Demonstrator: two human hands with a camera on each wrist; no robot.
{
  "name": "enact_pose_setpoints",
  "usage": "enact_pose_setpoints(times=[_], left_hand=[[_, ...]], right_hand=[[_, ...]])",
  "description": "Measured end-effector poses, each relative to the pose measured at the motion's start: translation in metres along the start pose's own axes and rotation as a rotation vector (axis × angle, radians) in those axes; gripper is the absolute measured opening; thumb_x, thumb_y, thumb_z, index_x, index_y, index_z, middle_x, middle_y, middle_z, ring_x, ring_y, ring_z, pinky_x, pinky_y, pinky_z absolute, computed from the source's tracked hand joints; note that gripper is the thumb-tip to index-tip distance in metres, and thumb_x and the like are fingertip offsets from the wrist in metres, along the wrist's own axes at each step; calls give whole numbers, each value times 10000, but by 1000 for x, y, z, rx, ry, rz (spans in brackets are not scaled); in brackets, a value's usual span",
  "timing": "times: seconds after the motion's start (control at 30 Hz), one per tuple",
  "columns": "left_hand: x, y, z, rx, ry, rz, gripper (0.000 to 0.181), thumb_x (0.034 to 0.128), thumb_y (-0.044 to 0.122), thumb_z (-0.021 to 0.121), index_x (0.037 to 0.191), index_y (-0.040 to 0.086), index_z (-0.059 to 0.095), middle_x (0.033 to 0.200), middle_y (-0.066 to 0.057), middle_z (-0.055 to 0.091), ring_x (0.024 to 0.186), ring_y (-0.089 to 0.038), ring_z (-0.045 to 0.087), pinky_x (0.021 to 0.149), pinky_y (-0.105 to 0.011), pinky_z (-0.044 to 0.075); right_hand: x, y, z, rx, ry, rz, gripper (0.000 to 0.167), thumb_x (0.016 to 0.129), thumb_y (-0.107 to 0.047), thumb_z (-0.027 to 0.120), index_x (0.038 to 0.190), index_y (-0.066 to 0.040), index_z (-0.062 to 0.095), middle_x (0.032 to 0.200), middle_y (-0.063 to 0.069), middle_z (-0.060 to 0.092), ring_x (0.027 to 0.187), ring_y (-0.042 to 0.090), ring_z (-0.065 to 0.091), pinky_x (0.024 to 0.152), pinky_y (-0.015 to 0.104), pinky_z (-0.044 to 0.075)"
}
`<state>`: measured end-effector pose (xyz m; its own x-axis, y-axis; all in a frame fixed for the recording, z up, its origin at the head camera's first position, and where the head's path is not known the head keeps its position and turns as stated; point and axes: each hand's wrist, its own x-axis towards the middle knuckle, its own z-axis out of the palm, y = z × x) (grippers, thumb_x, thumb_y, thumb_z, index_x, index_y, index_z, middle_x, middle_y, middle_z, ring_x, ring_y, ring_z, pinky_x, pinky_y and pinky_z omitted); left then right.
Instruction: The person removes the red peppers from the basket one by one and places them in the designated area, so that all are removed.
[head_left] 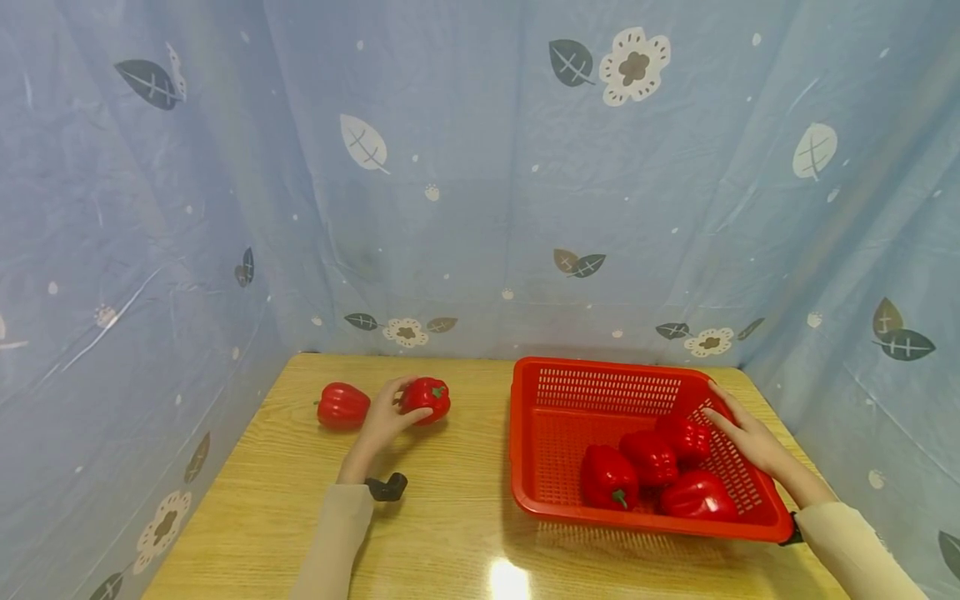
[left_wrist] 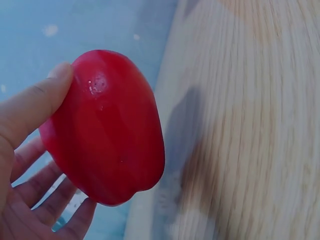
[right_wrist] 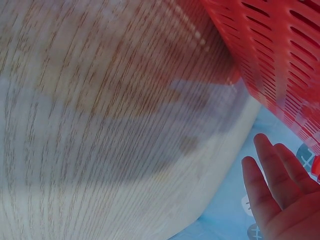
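Observation:
In the head view my left hand [head_left: 386,417] holds a glossy red bell pepper [head_left: 427,400] with a green stem, over the left part of the table. The left wrist view shows the thumb on one side of this pepper [left_wrist: 107,130] and the fingers on the other. Another red bell pepper [head_left: 343,406] lies just left of that hand. My right hand [head_left: 750,437] is at the right rim of a red plastic basket [head_left: 622,367]. Its fingers [right_wrist: 272,175] are extended outside the slotted wall; whether they touch it I cannot tell.
Several red bell peppers [head_left: 648,458] lie in the basket's right and front part. The basket stands on a light wooden table [head_left: 450,517]. Blue curtains [head_left: 465,167] with leaf and flower prints close off the back and both sides.

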<state>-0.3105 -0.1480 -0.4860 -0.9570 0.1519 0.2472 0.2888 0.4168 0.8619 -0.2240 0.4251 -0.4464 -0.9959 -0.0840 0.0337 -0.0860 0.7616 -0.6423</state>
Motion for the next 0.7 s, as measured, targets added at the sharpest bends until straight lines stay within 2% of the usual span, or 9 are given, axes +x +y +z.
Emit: enact_pose_setpoints(times=[0.17,0.5,0.7], left_hand=[[-1,-5,-3,28,7,1,691,737,268,786,1315,47,480,1279,-167,503,1196,-331,456,979,-508,404],[-2,-13,-10,56,15,-25,705,732,252,791,1325,43,472,1315,-162,476,1231,-334,422,1006,-515,378],[-2,-16,-12,120,29,9,691,738,229,787,1315,17,473,1315,-184,476,1233,-350,420,1028,-512,351]], right_hand=[[0,1,0,-7,1,-1,668,995,-348,389,1497,-124,8,1456,361,115,1217,617,232,876,740,253],[2,2,0,5,-3,-5,670,995,-341,392,1497,-132,2,1471,345,84,1250,611,173,886,752,207],[2,3,1,-2,-2,0,673,994,-349,391,1497,-133,1,1473,343,82,1248,612,178,884,750,213]])
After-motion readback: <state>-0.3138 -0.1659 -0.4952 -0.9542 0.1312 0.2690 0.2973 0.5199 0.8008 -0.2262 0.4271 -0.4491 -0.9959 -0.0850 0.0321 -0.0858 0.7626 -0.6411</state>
